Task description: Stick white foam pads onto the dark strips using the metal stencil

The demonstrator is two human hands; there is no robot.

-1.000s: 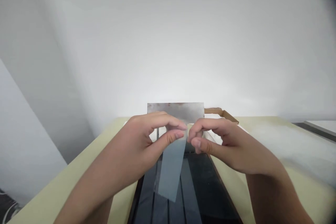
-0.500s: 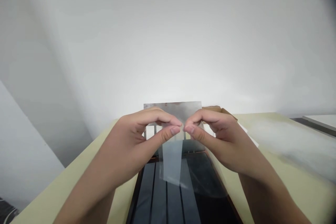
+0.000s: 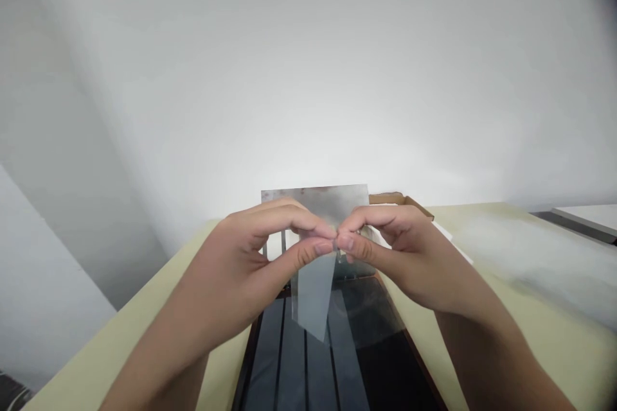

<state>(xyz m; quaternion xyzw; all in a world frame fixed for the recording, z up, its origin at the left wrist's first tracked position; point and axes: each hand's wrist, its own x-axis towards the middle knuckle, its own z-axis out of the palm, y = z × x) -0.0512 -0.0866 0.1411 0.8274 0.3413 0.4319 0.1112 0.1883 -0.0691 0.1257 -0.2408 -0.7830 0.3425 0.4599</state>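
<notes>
My left hand [image 3: 241,273] and my right hand [image 3: 409,263] meet fingertip to fingertip, each thumb pressed against its index finger. From the pinch hangs a thin clear film [image 3: 315,298] with a paler, bluish-white strip in it, its lower end cut at a slant. My left fingers are closed on its top. What lies between my right thumb and finger is too small to make out. Below hangs the film over a black panel [image 3: 395,372] with several long grey strips [image 3: 294,366]. Behind my hands stands a shiny grey sheet [image 3: 332,202], partly hidden, with slots low down.
The pale yellow table [image 3: 226,372] runs up to a white wall [image 3: 308,77]. An open cardboard box [image 3: 417,207] stands behind my right hand. Hazy white sheeting [image 3: 540,263] lies at right, with a dark and white object [image 3: 588,221] beyond it.
My fingertips have come together, the right ones moving left to touch the left ones. The hanging film has turned slightly, and its lower edge now slants more steeply.
</notes>
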